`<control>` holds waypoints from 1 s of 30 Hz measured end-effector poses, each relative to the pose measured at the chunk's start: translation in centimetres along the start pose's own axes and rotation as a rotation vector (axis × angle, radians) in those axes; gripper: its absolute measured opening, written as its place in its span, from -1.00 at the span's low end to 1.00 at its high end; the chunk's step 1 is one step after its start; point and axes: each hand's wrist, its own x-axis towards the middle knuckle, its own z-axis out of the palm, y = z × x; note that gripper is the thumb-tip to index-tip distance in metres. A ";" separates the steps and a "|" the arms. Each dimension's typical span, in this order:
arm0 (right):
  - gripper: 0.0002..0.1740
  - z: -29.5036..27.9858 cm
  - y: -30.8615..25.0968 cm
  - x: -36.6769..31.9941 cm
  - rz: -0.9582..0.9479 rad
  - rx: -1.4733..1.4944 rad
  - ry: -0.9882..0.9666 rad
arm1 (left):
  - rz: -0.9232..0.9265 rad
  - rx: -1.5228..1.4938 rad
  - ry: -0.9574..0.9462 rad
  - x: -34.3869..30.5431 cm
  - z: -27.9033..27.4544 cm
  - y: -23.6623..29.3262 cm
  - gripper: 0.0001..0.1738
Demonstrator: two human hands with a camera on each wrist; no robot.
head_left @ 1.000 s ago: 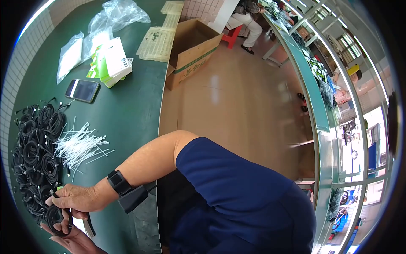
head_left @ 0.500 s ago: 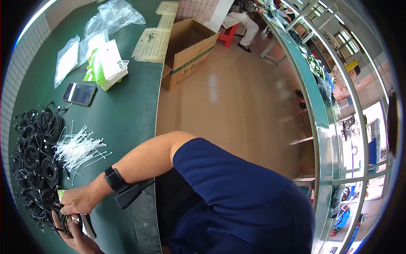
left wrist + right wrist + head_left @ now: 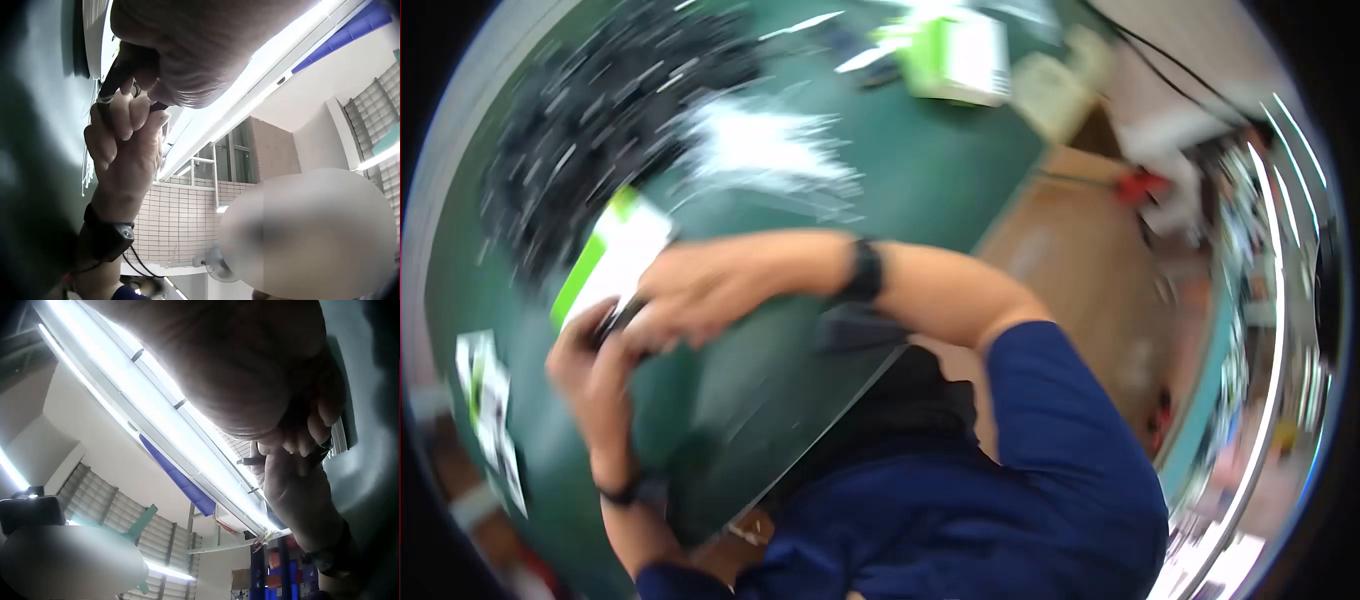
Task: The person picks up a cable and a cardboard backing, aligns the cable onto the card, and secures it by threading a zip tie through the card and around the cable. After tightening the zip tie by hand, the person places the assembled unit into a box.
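Note:
In the blurred head view, my left hand [image 3: 590, 365] and right hand [image 3: 690, 290] meet over the green table [image 3: 750, 400]. A coiled black cable [image 3: 615, 322] is gripped between them, mostly hidden by the fingers. Both wrist views show the fingertips of the two hands close together, curled round dark cable [image 3: 128, 69]. Right beside the hands lies a stack of white and green cards [image 3: 615, 250]. Behind it spreads a heap of coiled black cables [image 3: 600, 130], with a pile of white cable ties [image 3: 765, 150] to its right.
A second white and green stack [image 3: 960, 60] stands at the back. Near the left table edge lies a printed strip [image 3: 490, 410]. A cardboard box [image 3: 1085, 165] is beyond the table's right edge, with a red stool [image 3: 1140, 185] farther off.
The head view has swung, so the table now appears turned and the left forearm shows. Both hands, still with the black cable, now appear farther from the cable heap, beside the card stack.

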 end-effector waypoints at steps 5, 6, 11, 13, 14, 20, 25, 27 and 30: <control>-0.51 0.3 -2.7 0.0 0.276 -0.079 0.048 | 0.184 0.136 -0.053 -0.3 0.7 0.6 -0.72; -0.51 0.2 -2.4 0.1 0.290 -0.108 0.042 | 0.201 0.118 -0.070 -0.3 0.8 0.6 -0.72; -0.51 0.4 -1.9 -0.1 0.282 -0.143 0.028 | 0.154 0.158 -0.111 -0.4 0.5 -0.3 -0.70; -0.48 0.6 -2.0 0.0 0.285 -0.184 0.037 | 0.142 0.164 -0.127 -0.3 0.3 -0.6 -0.70; -0.46 0.6 -2.0 0.1 0.283 -0.207 0.042 | 0.138 0.170 -0.133 -0.3 0.3 -0.6 -0.70; -0.55 -0.1 -3.2 -0.1 0.341 -0.198 0.055 | 0.103 0.088 -0.091 -0.4 0.9 -0.1 -0.51; -0.55 -0.7 -3.7 -0.6 0.273 -0.055 0.229 | 0.844 0.518 0.398 0.4 -0.1 1.1 -0.16; -0.55 -0.5 -3.7 -0.7 0.213 -0.003 0.295 | 1.121 0.710 0.557 0.1 -0.1 1.8 -0.06; -0.56 0.1 -4.2 -0.6 0.152 0.239 0.329 | 0.908 0.669 0.082 -1.8 1.8 2.8 0.02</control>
